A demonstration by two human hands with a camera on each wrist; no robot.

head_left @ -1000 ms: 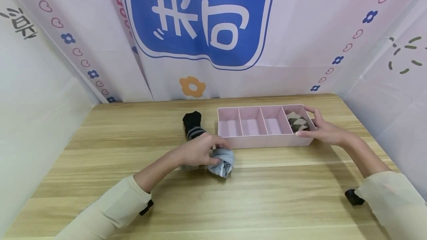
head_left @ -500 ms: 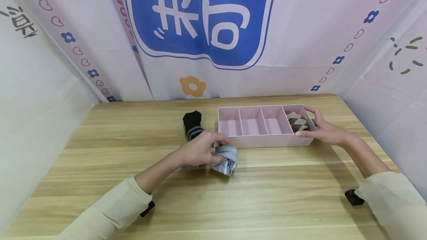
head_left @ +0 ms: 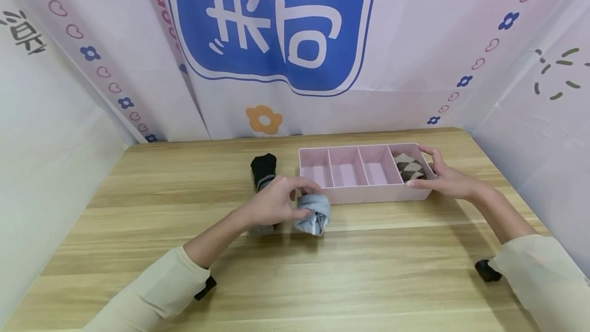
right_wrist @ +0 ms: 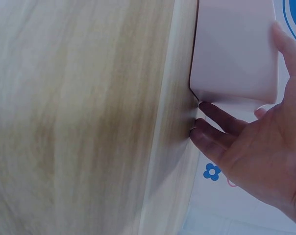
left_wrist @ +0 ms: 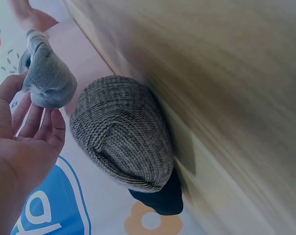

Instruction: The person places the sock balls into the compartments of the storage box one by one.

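Observation:
My left hand (head_left: pixel 275 201) pinches a rolled light blue-grey sock (head_left: pixel 314 214) between thumb and fingers, just in front of the pink divided box (head_left: pixel 364 194). In the left wrist view the sock (left_wrist: pixel 52 81) hangs at the fingertips, raised off the table. My right hand (head_left: pixel 449 181) grips the box's right end, thumb at the front corner and index finger at the back one. The right wrist view has its other fingers low beside the end wall of the box (right_wrist: pixel 236 49). A brown-and-beige argyle sock (head_left: pixel 409 167) lies in the rightmost compartment.
Behind the left hand lies a black sock (head_left: pixel 264 167) with grey stripes. A grey ribbed rolled sock (left_wrist: pixel 123 132) rests nearer, mostly hidden by that hand in the head view. A printed cloth backdrop (head_left: pixel 396 65) rises at the table's back edge.
The left hand has lifted the light blue-grey sock a little and carried it slightly right and away, toward the box. The right hand keeps its hold on the box end.

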